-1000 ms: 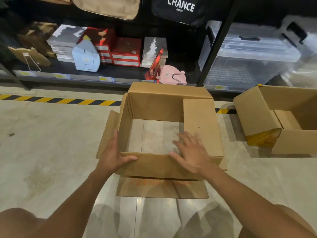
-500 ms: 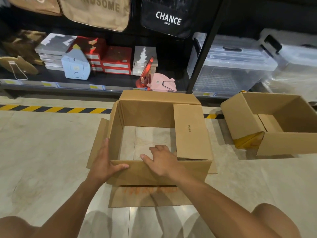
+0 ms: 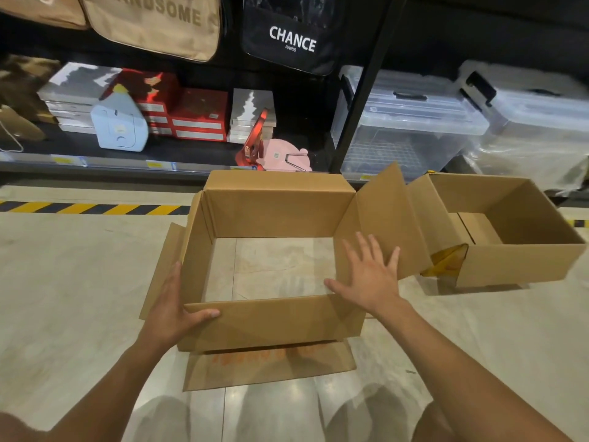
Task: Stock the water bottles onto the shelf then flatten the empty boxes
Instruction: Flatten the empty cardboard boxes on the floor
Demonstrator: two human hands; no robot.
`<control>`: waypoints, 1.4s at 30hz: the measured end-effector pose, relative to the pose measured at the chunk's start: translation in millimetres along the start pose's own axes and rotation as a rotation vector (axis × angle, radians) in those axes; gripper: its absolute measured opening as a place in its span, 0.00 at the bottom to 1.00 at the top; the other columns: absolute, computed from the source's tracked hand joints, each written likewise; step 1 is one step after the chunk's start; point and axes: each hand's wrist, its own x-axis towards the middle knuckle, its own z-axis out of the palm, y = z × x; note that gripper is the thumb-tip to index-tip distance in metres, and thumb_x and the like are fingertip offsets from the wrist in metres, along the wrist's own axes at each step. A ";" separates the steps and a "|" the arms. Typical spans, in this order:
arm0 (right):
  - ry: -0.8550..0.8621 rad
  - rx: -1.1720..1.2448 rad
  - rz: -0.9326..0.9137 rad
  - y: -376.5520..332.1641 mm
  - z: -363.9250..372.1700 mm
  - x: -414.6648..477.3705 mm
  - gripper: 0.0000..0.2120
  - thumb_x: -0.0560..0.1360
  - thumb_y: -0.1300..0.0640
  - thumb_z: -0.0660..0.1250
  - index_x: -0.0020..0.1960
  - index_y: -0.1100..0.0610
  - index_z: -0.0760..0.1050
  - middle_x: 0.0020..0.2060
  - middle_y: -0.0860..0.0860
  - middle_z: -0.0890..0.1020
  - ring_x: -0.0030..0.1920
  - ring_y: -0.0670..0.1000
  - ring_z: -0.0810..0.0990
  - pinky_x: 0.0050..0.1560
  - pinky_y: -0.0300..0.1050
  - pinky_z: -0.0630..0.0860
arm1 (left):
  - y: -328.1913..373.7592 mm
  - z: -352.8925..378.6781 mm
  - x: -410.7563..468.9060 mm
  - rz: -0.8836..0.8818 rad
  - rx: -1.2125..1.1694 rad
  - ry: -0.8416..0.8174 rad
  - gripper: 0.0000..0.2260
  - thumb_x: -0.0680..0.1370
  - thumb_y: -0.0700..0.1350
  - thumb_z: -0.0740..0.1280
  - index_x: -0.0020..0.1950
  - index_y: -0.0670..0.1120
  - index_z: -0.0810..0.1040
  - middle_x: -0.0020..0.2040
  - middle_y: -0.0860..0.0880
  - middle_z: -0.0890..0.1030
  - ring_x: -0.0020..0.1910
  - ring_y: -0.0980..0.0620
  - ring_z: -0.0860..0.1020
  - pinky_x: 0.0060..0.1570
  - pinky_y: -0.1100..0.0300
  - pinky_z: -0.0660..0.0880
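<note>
Bottomless cardboard box (image 3: 280,323), standing on the tiled floor (image 3: 79,282) toward its far edge, in front of the shelf (image 3: 105,161). Through the box's open frame I see bare tile. My left hand (image 3: 173,311) grips the near-left corner: the thumb lies across the near wall and the fingers run along the outside of the left wall. My right hand (image 3: 371,279) is open, fingers spread, with the palm flat against the inner face of the right wall, just below the right flap (image 3: 392,215), which stands up and leans outward. A near flap (image 3: 271,365) with faint orange print lies flat on the floor under the near wall.

A second cardboard box (image 3: 522,266) sits just to the right, open side up, its near-left corner touching or just behind the right flap; I cannot tell which. A black-and-yellow hazard stripe (image 3: 95,208) runs along the floor's far edge. Behind it are stacked red and grey packages on the shelf, a clear storage bin (image 3: 411,122) and a black bag (image 3: 293,43) lettered CHANCE.
</note>
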 end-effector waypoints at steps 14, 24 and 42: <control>-0.180 0.829 0.141 68.3 90.4 11.4 0.71 0.49 0.30 0.84 0.80 0.45 0.50 0.75 0.47 0.67 0.74 0.53 0.69 0.72 0.60 0.72 | -9.1 -3.2 1.4 0.038 -0.034 -0.074 0.61 0.61 0.63 0.82 0.82 0.66 0.44 0.82 0.52 0.61 0.78 0.43 0.66 0.70 0.39 0.73; -0.134 1.141 0.071 54.8 106.0 10.6 0.60 0.59 0.40 0.86 0.81 0.40 0.53 0.67 0.37 0.75 0.65 0.44 0.77 0.65 0.49 0.79 | -11.3 -5.6 8.4 0.016 -0.084 -0.066 0.52 0.63 0.62 0.81 0.77 0.71 0.50 0.80 0.52 0.66 0.75 0.40 0.69 0.67 0.39 0.74; -0.304 1.187 0.112 61.6 117.8 -11.1 0.66 0.58 0.49 0.88 0.81 0.38 0.46 0.65 0.43 0.75 0.61 0.46 0.79 0.54 0.40 0.80 | -40.2 -27.6 0.7 -0.147 -0.342 -0.318 0.51 0.61 0.67 0.81 0.80 0.61 0.63 0.69 0.55 0.76 0.66 0.49 0.78 0.60 0.51 0.81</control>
